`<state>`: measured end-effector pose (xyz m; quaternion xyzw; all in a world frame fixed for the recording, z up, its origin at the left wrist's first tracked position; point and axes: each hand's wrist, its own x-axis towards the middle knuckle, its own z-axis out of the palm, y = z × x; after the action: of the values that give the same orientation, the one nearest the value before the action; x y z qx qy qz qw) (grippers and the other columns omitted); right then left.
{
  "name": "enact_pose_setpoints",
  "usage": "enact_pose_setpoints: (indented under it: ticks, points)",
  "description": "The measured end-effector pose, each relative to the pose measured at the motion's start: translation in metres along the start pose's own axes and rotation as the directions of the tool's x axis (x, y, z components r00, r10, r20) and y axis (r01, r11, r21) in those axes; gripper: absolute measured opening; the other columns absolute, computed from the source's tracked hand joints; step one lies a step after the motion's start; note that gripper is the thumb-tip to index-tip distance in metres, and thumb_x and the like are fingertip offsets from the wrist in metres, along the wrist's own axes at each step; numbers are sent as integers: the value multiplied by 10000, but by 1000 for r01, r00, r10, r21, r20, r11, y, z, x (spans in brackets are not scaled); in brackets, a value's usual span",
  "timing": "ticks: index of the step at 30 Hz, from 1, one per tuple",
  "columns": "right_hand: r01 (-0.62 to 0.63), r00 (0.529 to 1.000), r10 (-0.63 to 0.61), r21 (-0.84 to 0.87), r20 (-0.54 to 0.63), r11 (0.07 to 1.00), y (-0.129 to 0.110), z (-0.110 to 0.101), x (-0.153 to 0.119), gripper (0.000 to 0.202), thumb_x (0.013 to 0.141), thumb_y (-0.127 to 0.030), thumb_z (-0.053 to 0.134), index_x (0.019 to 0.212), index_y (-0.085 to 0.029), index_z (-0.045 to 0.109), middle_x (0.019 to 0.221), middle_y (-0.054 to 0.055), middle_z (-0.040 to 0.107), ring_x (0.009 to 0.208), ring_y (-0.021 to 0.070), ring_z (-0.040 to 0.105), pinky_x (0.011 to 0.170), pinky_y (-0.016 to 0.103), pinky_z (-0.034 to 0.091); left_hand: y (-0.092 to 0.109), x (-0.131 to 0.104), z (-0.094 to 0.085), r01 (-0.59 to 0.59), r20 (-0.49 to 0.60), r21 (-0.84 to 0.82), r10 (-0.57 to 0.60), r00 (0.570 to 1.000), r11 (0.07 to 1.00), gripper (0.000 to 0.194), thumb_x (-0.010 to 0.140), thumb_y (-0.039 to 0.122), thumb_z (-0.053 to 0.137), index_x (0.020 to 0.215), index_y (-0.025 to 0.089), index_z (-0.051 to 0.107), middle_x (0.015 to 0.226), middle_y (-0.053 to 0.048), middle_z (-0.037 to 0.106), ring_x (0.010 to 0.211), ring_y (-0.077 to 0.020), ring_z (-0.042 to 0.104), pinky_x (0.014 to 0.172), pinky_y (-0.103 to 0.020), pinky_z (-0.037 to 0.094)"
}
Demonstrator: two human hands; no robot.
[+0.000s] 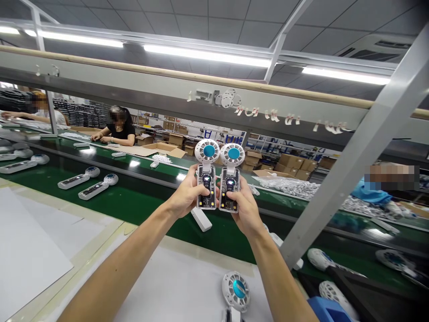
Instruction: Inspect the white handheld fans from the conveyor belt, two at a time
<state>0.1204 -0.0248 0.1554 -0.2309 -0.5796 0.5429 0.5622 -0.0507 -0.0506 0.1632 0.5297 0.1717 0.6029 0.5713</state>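
Side by side in front of me, two handheld fans are held upright over the green belt. My left hand (187,192) is closed round the left handheld fan (207,172), its thumb on the dark circuit board under the clear cover. Closed round the right handheld fan (231,174) is my right hand (246,203), thumb likewise on the board. Both have round white slotted heads with blue centres, and a small light glows on each board. Another fan (236,290) lies on the white work surface below my right forearm; its lower part is cut off by the frame edge.
The green conveyor belt (134,208) carries several fans and a white casing (201,220). A slanted grey post (342,138) stands at right, near a blue bin (330,308) and dark foam tray (368,290). Co-workers sit across the belt, beside cartons (167,147) and bagged white parts.
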Motion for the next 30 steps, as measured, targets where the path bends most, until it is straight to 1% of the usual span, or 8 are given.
enact_pose_setpoints:
  ticks: [2,11,17,21,24,26,28,30]
  points:
    - [-4,1000,4,-3,-11,1000,-1,0,-1,694,723,-233,670,1364,-281,411,1078,19,693,821,200,681,681,334,603,0,0,0,2,8,-4,-2,1000,1000,745,649,65,641,1285,262,307,984,-17,659,766,-222,708,642,-390,614]
    - [-7,1000,7,-12,-11,1000,0,-2,0,704,720,-231,673,1374,-277,416,1089,23,694,812,201,679,662,334,608,3,-1,2,35,-11,24,-35,999,999,754,644,76,635,1291,247,286,905,-9,669,678,-234,715,613,-389,604]
    - [-5,1000,5,-1,1,1000,2,-4,1,675,734,-216,670,1360,-278,425,1053,15,683,830,204,679,673,338,617,2,-1,1,36,10,5,-36,999,999,772,658,96,673,1309,243,286,898,-16,671,704,-229,710,639,-387,604]
    - [-1,1000,1,-4,2,1000,2,-5,1,669,733,-207,664,1353,-282,427,1029,7,673,821,198,674,651,329,618,3,-2,2,35,10,-18,-35,999,999,728,677,137,715,1279,233,316,888,-25,673,736,-229,706,659,-394,607]
    - [3,1000,-3,5,5,1000,3,-4,1,670,736,-210,668,1354,-278,418,1030,7,668,810,188,674,648,325,621,3,-1,3,52,-41,-6,-53,998,999,692,691,192,747,1254,228,346,859,-21,673,677,-206,696,627,-368,603]
    - [11,1000,-11,18,14,1000,3,-2,1,676,743,-217,672,1360,-269,402,1023,11,665,797,186,675,627,324,621,1,1,3,70,-101,23,-68,993,997,639,721,243,753,1238,233,378,840,-15,671,632,-182,685,604,-338,595]
    - [26,999,-26,22,24,999,2,-1,1,686,740,-216,675,1363,-258,389,1010,15,663,774,185,674,586,314,613,-2,4,1,65,-197,52,-54,979,997,537,752,283,749,1184,232,434,838,-11,665,624,-158,671,597,-312,590]
    - [36,999,-37,19,31,999,1,0,0,689,737,-211,674,1361,-254,385,1006,16,663,753,180,673,562,302,604,-6,8,-3,52,-308,80,-25,951,995,436,764,302,748,1103,220,487,831,-9,655,618,-143,654,582,-303,590]
